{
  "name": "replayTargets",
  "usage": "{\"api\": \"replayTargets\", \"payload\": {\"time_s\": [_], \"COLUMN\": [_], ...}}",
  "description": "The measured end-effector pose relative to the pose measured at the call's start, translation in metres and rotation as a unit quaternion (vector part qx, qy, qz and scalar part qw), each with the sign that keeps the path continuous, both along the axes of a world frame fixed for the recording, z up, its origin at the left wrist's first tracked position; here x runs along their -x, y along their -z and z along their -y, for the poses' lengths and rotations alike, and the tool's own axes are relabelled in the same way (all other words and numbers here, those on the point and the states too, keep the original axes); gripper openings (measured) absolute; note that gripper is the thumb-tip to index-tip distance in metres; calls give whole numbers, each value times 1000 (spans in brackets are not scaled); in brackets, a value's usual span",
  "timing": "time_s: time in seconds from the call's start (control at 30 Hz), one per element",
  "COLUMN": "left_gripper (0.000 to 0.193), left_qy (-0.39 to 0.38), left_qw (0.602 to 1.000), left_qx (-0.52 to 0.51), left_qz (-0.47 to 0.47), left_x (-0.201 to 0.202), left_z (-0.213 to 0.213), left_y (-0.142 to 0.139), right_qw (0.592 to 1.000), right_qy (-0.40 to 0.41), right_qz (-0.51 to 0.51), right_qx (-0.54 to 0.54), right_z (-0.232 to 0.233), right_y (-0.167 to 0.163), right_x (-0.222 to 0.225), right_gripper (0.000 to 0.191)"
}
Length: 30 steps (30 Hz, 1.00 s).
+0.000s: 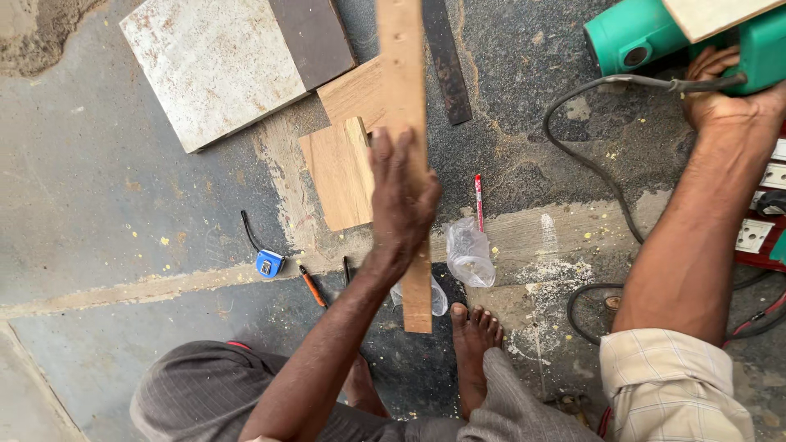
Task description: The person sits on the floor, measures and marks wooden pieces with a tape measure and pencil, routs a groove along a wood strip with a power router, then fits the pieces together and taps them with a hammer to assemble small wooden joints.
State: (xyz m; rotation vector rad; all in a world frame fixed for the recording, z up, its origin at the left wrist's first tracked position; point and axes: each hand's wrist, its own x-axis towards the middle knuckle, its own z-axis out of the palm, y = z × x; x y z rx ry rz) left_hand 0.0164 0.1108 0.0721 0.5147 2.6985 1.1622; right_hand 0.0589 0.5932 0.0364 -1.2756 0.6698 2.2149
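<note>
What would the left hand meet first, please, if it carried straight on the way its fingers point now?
The left hand points up the picture along the long wooden strip it holds. Straight ahead is mostly that strip; beside it lies a wooden offcut, probably lower on the floor, though depth is unclear.

A long, narrow wooden strip (407, 98) of pale, raw timber is held above the concrete floor, running almost straight away from the viewer, its near end over the bare feet and its far end cut off by the top edge of the view. It is grasped around its middle. A green power tool (647, 33) with a rounded plastic body is seen at the upper right, partly out of view; a grey cable is seen trailing from it in a loop onto the floor.
</note>
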Motion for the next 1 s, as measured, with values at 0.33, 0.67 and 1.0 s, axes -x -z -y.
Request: {"api": "replayTargets", "payload": {"time_s": [0.33,0.67,1.0], "left_gripper": [98,104,94], "left_qy": [16,-54,121], "left_qw": [976,979,937], "left_qx": [218,89,-55], "left_qz": [-19,176,322], "left_x": [30,67,-8], "left_z": [-58,88,135], "left_y": [-1,-63,-207], "right_qw": [989,664,431], "right_qy": [42,-300,-598], "right_qz": [-107,156,-255], "right_qx": [97,-667,-626], "right_z": [-14,257,356], "right_y": [31,-65,-188], "right_x": [-15,-87,-45], "right_gripper": [44,21,76]}}
